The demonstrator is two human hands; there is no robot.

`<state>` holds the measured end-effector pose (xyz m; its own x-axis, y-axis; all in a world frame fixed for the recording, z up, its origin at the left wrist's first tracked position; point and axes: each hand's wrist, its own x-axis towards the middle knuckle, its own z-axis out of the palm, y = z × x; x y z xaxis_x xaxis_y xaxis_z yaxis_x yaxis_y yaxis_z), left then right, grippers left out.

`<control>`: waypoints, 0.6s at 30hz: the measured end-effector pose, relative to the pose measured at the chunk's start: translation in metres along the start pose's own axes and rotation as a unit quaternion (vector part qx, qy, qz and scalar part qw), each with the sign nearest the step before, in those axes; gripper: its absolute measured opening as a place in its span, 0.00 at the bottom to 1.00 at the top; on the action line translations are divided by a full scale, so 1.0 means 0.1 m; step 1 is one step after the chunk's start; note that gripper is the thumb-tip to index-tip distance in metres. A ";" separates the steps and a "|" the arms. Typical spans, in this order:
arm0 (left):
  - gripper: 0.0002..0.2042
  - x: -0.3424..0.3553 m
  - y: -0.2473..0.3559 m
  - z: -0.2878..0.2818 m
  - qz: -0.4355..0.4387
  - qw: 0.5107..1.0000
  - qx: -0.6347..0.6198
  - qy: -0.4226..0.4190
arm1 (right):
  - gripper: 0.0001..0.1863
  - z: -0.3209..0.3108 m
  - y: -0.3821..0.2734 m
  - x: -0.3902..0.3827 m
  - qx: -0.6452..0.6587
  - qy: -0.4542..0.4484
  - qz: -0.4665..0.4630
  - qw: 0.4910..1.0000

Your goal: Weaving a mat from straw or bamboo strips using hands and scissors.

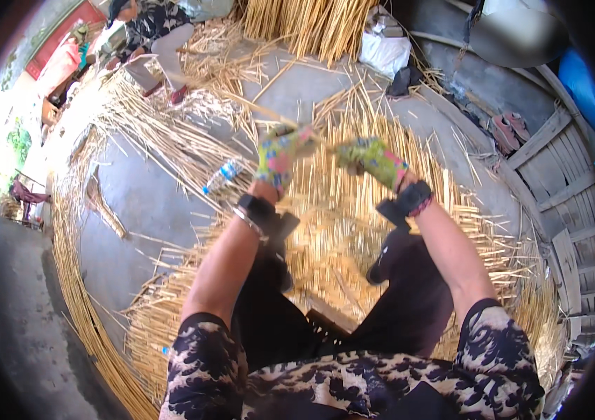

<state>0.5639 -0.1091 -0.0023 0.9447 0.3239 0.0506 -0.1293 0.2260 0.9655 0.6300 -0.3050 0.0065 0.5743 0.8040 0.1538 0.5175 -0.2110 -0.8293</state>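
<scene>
reed stalk (264,110) | thin, tan, blurred, slanting | reed mat (329,227) | straw-yellow, ragged-edged, flat on floor (147,220)

passage: between forearms (222,262), over reed layer (336,199) | obstacles: bottle (222,176), loose stalks (154,124) left; reed bundle (311,28) ahead; legs (413,294) near

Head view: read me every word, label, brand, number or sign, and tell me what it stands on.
None can be read.
Plastic bottle: blue-and-white label, too small and blurred to read.
White bag: no legible print.
Left glove and right glove: coloured pattern, no readable lettering.
</scene>
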 end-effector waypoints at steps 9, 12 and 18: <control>0.08 0.14 -0.21 0.12 -0.095 0.995 -0.019 -0.020 | 0.11 0.17 0.24 -0.09 0.304 0.128 0.239 0.913; 0.07 0.22 -0.23 0.26 -0.080 0.996 -0.040 -0.011 | 0.09 0.16 0.23 -0.08 0.269 0.187 0.223 0.918; 0.08 0.26 -0.14 0.36 -0.081 0.990 -0.106 -0.036 | 0.10 0.07 0.32 -0.08 0.326 0.194 0.169 0.910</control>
<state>0.6014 -0.1364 -0.0053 0.9763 0.2031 -0.0752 -0.0275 0.4606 0.8872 0.6377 -0.3145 -0.0248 0.8773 0.4703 -0.0959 -0.1438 0.0671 -0.9873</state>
